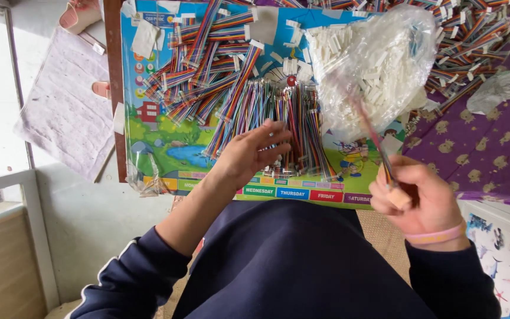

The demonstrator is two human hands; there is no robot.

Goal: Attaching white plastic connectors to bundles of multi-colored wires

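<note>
Left hand [254, 152] lies open, fingers spread on the wire bundle [293, 127] at the colourful board's [154, 147] near edge; right hand [418, 198] pinches a ribbon cable [373, 139] just right of that board

Ribbon cable [368, 127]: we see it motion-blurred above our right hand [413, 198].
Cable pile [467, 35]: cut off by the top edge.
Sandals [81, 13]: 1 cropped at the top.
</note>
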